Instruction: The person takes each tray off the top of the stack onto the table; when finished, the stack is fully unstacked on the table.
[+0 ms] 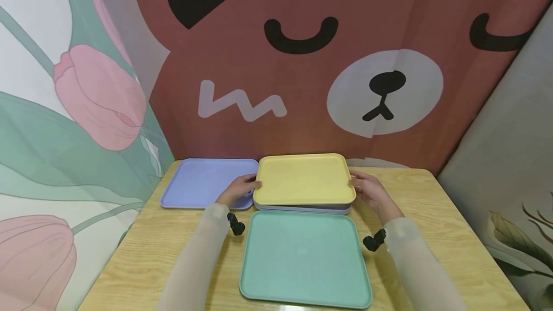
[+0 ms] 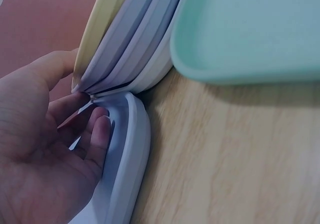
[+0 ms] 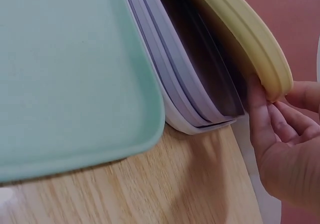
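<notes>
A yellow tray (image 1: 304, 179) tops a stack of trays (image 3: 172, 64) at the back middle of the table. My right hand (image 1: 367, 188) pinches its right edge, thumb on the rim and fingers beneath; that side is lifted off the stack in the right wrist view. At the opposite edge my left hand (image 1: 239, 188) pinches the yellow rim between thumb and fingers, with the other fingertips over the blue tray (image 1: 207, 181). On the left the yellow tray sits close over the lavender trays (image 2: 135, 34). In front lies a green tray (image 1: 304, 258), flat on the table.
The wooden table (image 1: 142, 253) ends at a wall cloth (image 1: 242, 133) printed with a bear. A flower-print cloth (image 1: 99, 95) hangs on the left, and a grey one (image 1: 510, 157) borders the right side. Small black cameras (image 1: 235, 224) sit on both wrists.
</notes>
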Demonstrator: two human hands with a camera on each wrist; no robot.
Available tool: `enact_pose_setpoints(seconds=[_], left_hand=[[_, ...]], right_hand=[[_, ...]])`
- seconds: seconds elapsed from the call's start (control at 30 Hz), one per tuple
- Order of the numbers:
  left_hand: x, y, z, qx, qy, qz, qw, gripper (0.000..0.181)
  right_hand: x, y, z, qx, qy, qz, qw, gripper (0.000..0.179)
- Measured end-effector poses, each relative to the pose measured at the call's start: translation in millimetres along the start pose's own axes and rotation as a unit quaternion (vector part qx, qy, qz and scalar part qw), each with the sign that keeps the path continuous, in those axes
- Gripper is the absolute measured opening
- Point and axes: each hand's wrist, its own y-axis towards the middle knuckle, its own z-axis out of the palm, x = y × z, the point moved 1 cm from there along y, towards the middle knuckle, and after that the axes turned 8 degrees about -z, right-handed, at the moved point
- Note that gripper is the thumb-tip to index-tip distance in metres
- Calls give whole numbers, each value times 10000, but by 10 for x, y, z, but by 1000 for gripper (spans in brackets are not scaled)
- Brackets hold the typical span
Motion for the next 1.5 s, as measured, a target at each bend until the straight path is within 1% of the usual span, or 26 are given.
enact_pose_setpoints(seconds=[0.07, 0.2, 0.27, 0.4, 0.57, 0.7, 0.83, 0.93, 1.17, 1.4, 1.43, 1.5], left_hand=[[-1, -1, 5, 5, 28, 40, 10000, 70], [-8, -4, 12, -148, 294, 142, 9994, 68], [-7, 4, 17, -239, 377, 125, 9989, 65], [5, 36, 25, -282, 323, 51, 9991, 59], [13, 30, 31, -230, 288, 79, 9993, 63], [0, 3, 30, -219, 422, 120, 9988, 66], [11, 22, 28, -199, 338, -5, 9992, 64], [14, 43, 22, -241, 330, -84, 9991, 62], [-15, 35, 10, -238, 431, 108, 9987, 61], [-38, 1, 13, -215, 389, 22, 9990, 61], [-42, -4, 14, -216, 396, 22, 9990, 61], [-48, -13, 14, -200, 372, -3, 9991, 60]], right_hand=[[-2, -9, -11, -139, 63, -12, 9999, 63], [6, -39, -58, -297, 96, -60, 9995, 61], [11, -62, -93, -348, 107, -62, 9993, 61], [18, -111, -164, -368, 122, -76, 9992, 60], [30, -159, -255, -386, 96, -102, 9992, 60], [49, -189, -352, -383, 145, -98, 9991, 61], [83, -225, -460, -318, 139, -126, 9993, 63], [108, -254, -545, -339, 117, -142, 9993, 63], [159, -319, -759, -278, 82, -257, 9992, 65], [235, -395, -949, -378, 106, -249, 9989, 70], [246, -408, -978, -379, 151, -254, 9988, 69], [263, -438, -1041, -366, 275, -281, 9986, 57]])
